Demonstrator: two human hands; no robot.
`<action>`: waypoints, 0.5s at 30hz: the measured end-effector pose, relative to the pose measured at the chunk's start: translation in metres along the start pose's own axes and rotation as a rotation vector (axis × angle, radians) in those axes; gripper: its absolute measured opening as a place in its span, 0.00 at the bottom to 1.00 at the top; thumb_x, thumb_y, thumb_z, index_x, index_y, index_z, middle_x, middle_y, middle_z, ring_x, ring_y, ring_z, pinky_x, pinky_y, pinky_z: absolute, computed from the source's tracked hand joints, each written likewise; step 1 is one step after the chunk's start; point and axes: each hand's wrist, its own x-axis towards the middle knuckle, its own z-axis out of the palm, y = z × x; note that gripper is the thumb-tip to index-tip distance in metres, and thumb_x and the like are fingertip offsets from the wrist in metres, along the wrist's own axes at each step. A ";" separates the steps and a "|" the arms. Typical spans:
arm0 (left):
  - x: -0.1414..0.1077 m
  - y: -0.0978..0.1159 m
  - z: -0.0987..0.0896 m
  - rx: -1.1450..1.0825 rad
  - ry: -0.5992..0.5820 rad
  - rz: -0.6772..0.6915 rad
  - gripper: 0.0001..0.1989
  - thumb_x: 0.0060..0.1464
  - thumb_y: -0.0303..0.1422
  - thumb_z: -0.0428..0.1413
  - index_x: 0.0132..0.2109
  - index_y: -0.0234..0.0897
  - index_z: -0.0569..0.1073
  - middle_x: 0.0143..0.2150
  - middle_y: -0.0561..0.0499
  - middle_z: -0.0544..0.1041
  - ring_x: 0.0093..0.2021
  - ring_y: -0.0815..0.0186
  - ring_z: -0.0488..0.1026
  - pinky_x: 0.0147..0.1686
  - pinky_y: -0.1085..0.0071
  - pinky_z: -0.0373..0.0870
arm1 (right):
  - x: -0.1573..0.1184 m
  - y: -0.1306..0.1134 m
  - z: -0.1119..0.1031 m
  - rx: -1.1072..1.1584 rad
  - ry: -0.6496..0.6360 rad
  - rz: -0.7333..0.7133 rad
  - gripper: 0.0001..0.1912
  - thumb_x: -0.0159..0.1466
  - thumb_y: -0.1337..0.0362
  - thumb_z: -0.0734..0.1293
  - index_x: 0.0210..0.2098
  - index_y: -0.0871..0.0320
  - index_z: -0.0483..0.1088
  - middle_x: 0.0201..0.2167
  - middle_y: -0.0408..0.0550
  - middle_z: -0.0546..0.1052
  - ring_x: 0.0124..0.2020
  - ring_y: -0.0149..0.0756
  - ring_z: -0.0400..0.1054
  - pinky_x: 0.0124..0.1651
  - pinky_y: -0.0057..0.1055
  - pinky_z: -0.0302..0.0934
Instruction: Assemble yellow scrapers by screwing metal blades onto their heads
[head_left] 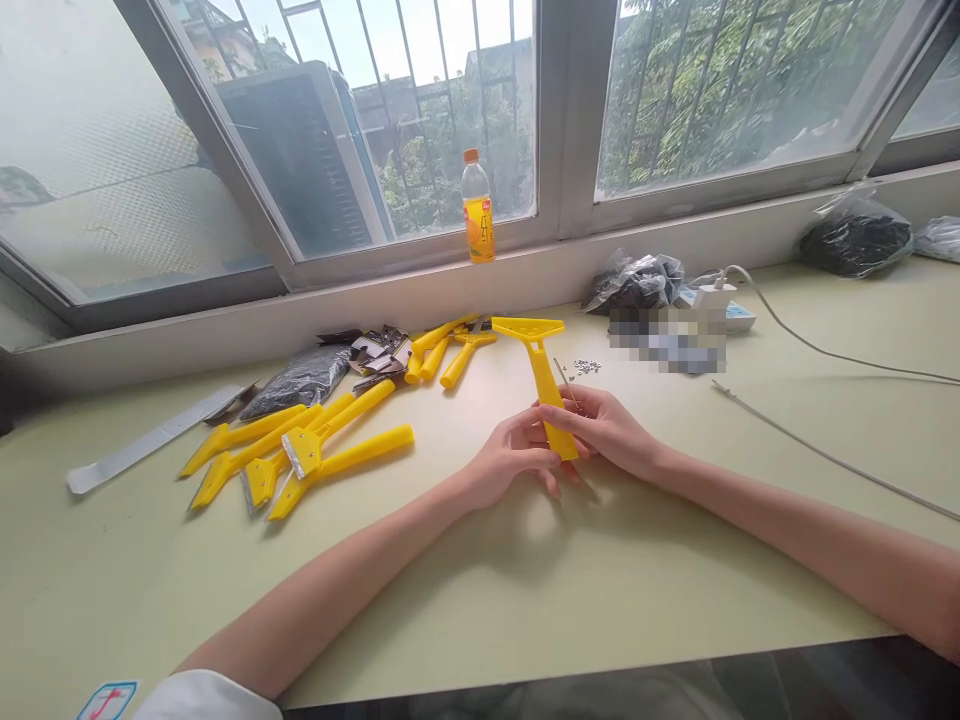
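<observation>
A yellow scraper is held upright above the table, its wide head at the top. My left hand grips the lower handle from the left. From the right, my right hand holds the same handle, its thumb across the front. A thin metal rod sticks up beside the fingers of my right hand. Small metal nuts or screws lie just behind that hand. Several yellow scrapers with blades lie on the table to the left, and more yellow handles rest behind my left hand.
A drink bottle stands on the windowsill. Dark bagged parts and a flat white strip lie at left. At back right are a plastic bag, a white charger and a grey cable.
</observation>
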 end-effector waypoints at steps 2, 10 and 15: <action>0.000 0.000 0.001 0.004 0.001 -0.002 0.29 0.52 0.32 0.64 0.60 0.35 0.69 0.49 0.38 0.78 0.36 0.61 0.79 0.29 0.70 0.76 | -0.001 -0.002 0.001 0.001 -0.010 -0.005 0.16 0.65 0.49 0.69 0.37 0.56 0.67 0.20 0.36 0.68 0.17 0.32 0.69 0.19 0.27 0.58; 0.001 -0.001 0.001 0.034 -0.036 0.019 0.18 0.53 0.30 0.62 0.51 0.33 0.72 0.43 0.41 0.78 0.34 0.62 0.78 0.28 0.70 0.76 | -0.004 -0.001 0.004 0.028 0.035 -0.020 0.19 0.61 0.49 0.73 0.34 0.54 0.62 0.22 0.35 0.69 0.15 0.32 0.68 0.15 0.29 0.60; 0.001 -0.002 0.002 0.050 -0.049 0.028 0.18 0.53 0.30 0.61 0.51 0.34 0.71 0.43 0.42 0.78 0.35 0.62 0.78 0.28 0.71 0.76 | -0.005 -0.001 0.008 0.057 0.041 -0.031 0.20 0.61 0.49 0.73 0.35 0.52 0.60 0.20 0.34 0.67 0.14 0.31 0.66 0.15 0.31 0.63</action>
